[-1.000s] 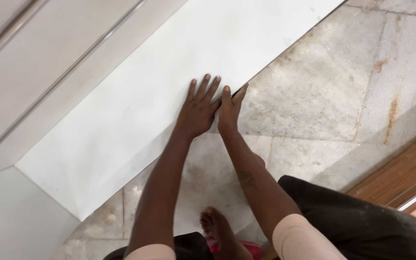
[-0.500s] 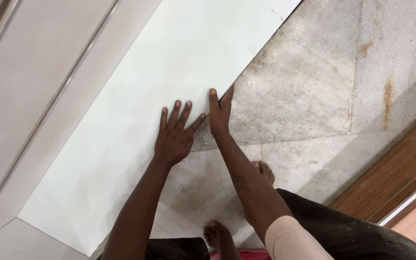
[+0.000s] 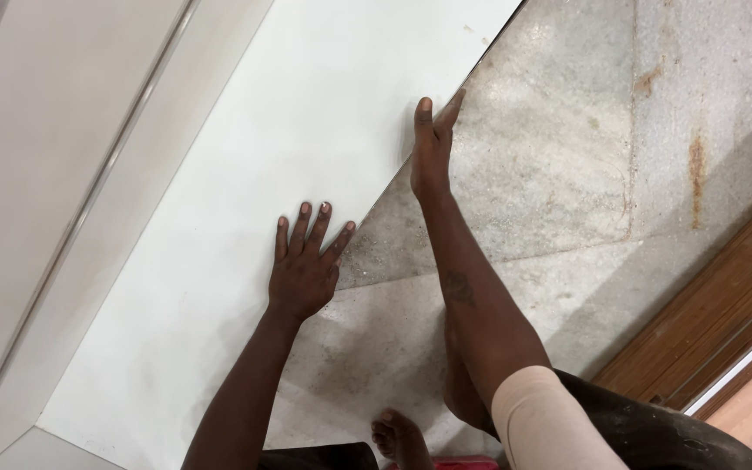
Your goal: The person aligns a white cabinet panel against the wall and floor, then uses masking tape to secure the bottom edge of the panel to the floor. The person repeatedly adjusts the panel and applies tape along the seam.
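A large white panel (image 3: 245, 174) lies flat on the grey stone floor (image 3: 567, 157), its long edge running diagonally. My left hand (image 3: 305, 261) rests palm down on the panel near that edge, fingers spread. My right hand (image 3: 431, 148) is further up the same edge, fingers together and pressed along the panel's side where it meets the floor. Neither hand holds a loose object.
A white wall or cabinet face with a thin groove (image 3: 54, 174) runs along the left. A brown wooden threshold (image 3: 707, 331) crosses the lower right. My bare foot (image 3: 398, 439) and knee in dark cloth (image 3: 637, 426) sit at the bottom.
My hands have separated along the panel edge: the right hand slid further up, the left stayed lower. The view has shifted, so the panel appears further left.
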